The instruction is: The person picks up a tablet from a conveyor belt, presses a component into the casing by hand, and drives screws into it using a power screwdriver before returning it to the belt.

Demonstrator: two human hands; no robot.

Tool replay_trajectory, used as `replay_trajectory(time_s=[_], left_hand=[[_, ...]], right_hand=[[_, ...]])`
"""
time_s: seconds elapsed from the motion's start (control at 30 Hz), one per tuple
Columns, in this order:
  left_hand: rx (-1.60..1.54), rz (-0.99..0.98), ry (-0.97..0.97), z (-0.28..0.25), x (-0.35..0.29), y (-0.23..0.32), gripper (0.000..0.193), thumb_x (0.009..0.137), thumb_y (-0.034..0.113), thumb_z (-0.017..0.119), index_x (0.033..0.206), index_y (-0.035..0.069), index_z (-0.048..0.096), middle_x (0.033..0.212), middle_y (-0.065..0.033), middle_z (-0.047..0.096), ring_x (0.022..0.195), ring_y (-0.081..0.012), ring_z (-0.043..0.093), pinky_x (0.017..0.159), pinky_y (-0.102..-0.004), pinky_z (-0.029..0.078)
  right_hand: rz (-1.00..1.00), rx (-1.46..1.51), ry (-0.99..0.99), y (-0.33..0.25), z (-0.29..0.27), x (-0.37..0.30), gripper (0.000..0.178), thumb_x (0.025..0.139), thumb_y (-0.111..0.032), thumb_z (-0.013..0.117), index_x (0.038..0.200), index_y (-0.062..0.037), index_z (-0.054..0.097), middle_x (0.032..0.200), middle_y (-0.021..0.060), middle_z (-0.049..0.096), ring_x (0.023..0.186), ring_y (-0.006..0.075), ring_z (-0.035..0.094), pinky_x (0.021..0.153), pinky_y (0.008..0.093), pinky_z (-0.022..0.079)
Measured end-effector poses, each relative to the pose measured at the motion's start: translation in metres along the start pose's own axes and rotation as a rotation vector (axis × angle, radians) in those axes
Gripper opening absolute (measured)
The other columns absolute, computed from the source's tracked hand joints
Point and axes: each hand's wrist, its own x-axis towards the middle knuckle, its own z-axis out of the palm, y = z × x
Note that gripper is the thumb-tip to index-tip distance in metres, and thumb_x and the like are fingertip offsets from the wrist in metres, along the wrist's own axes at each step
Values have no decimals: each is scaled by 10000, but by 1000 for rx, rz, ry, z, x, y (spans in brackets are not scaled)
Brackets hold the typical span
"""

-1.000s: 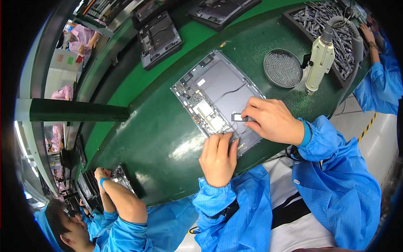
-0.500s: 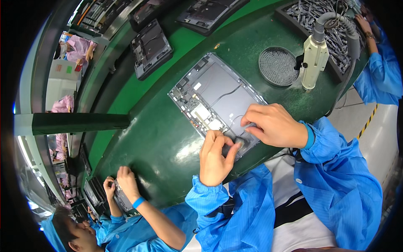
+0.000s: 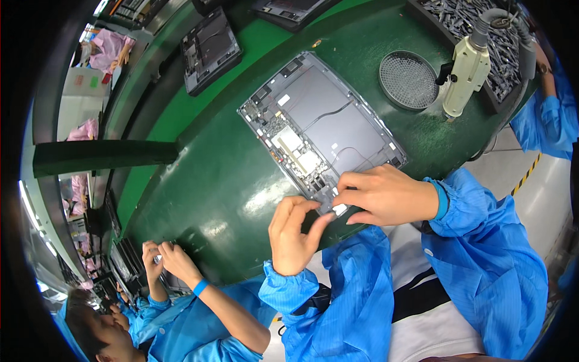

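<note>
A dark grey laptop chassis [image 3: 356, 130] lies open on the green table, its circuit board [image 3: 288, 142] along the left side and thin cables across the panel. My left hand [image 3: 292, 232] is at the near corner, thumb and fingers apart, nothing visible between them. My right hand [image 3: 389, 194] reaches over the same corner, with its index finger and thumb spread around a small white piece [image 3: 341, 209]. Whether the fingertips press that piece is hard to see. A dark piece [image 3: 326, 198] lies between the two hands on the chassis.
A round grey dish [image 3: 409, 79] with a grid-like interior stands at the far right, beside a cream powered tool [image 3: 467, 75] on a hose. Behind is a tray of small metal parts [image 3: 503, 51]. More chassis [image 3: 211, 51] rest at the far left. A co-worker's hands [image 3: 172, 260] work at lower left.
My left fingers have parted and drawn left from the dark piece they pinched. My right hand has moved toward the near corner. The whole chassis sits higher in view.
</note>
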Motion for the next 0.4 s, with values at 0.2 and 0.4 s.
replay_trajectory(time_s=[0.2, 0.4], left_hand=[[76, -1, -17, 8, -9, 10, 293, 616, 50, 800, 854, 9, 634, 851, -96, 532, 752, -256, 549, 649, -343, 459], [-78, 42, 67, 8, 2, 6, 153, 713, -4, 724, 827, -4, 624, 782, -90, 577, 659, -214, 543, 582, -297, 446]], right_hand=[[-41, 38, 44, 3, 7, 1, 225, 746, -183, 700, 921, -65, 621, 840, 60, 573, 689, 269, 620, 589, 378, 501], [-10, 64, 130, 1, 7, 7, 203, 759, -147, 706, 930, -60, 639, 886, 64, 635, 674, 217, 630, 569, 309, 494]])
